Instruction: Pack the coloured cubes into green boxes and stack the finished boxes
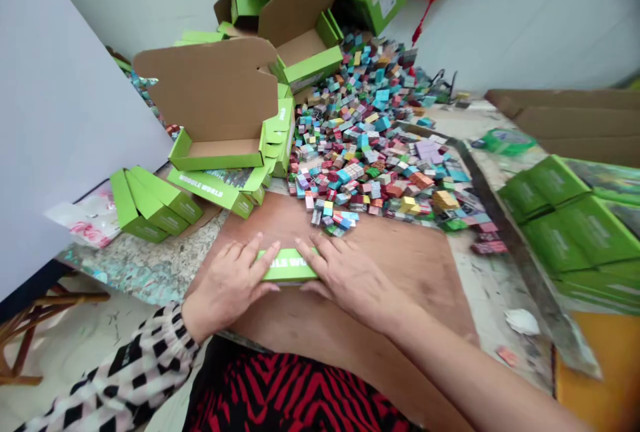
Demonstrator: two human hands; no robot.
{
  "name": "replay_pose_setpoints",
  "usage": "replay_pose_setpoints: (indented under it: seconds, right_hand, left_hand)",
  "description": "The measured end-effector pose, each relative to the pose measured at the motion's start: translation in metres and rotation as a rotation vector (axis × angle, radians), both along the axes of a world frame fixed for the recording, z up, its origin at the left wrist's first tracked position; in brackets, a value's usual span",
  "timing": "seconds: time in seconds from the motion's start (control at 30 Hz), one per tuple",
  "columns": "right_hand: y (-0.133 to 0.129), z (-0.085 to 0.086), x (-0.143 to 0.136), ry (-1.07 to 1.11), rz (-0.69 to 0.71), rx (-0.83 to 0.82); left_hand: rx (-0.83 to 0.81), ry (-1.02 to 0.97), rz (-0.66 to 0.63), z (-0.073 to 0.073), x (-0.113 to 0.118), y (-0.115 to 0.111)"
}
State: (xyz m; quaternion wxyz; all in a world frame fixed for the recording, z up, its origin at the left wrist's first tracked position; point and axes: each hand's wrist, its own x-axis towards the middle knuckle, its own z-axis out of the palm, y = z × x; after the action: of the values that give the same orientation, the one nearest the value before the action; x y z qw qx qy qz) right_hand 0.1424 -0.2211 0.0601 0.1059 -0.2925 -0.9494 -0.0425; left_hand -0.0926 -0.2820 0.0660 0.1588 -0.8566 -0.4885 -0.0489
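Observation:
A slim green cardboard box (289, 265) with white lettering lies on the brown board (400, 259) in front of me. My left hand (233, 280) grips its left end, fingers over the top and thumb along the near side. On the right end, my right hand (345, 279) holds it the same way, and the hands cover both ends. The lid looks closed. Just beyond the fingers, a large heap of small colourful blocks (360, 152) spreads across the table.
An open green box (215, 155) with a raised brown lid stands at the back left. Closed boxes (155, 202) lean beside it. More green boxes (580, 225) are stacked at the right, beyond a metal strip (520, 252). A white panel (75, 85) rises at the left.

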Motion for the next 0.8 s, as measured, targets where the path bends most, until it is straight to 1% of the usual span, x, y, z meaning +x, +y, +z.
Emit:
replay_pose_setpoints:
  seconds: [0.1, 0.23, 0.33, 0.47, 0.5, 0.57, 0.67, 0.73, 0.8]
  right_hand:
    - [0.001, -0.005, -0.003, -0.034, -0.013, 0.021]
    - [-0.003, -0.005, 0.000, -0.004, -0.033, 0.034]
    - [-0.015, -0.006, 0.002, 0.018, -0.061, 0.062]
    - [-0.032, -0.006, 0.001, 0.052, -0.156, 0.107]
    - [-0.032, -0.004, 0.000, 0.056, -0.164, 0.091]
    - [-0.028, 0.003, 0.003, 0.056, -0.157, 0.020]
    - [-0.020, 0.014, 0.018, 0.112, -0.135, -0.116]
    - [-0.021, 0.016, 0.034, 0.251, -0.153, -0.191]
    - [-0.027, 0.008, 0.050, 0.450, -0.229, -0.271]
  left_hand:
    - [-0.016, 0.085, 0.046, -0.004, 0.003, -0.001]
    - [0.018, 0.118, 0.016, -0.007, -0.003, -0.001]
    - [0.100, 0.130, -0.058, -0.009, -0.008, 0.000]
    - [0.175, 0.092, -0.220, -0.008, -0.018, 0.010]
    - [0.164, 0.073, -0.249, -0.007, -0.020, 0.016]
    - [0.071, 0.032, -0.302, -0.005, -0.022, 0.028]
    - [-0.075, -0.001, -0.325, -0.002, -0.020, 0.041]
    - [-0.106, 0.014, -0.295, 0.000, -0.017, 0.043]
    - [-0.112, 0.049, -0.262, 0.001, -0.014, 0.040]
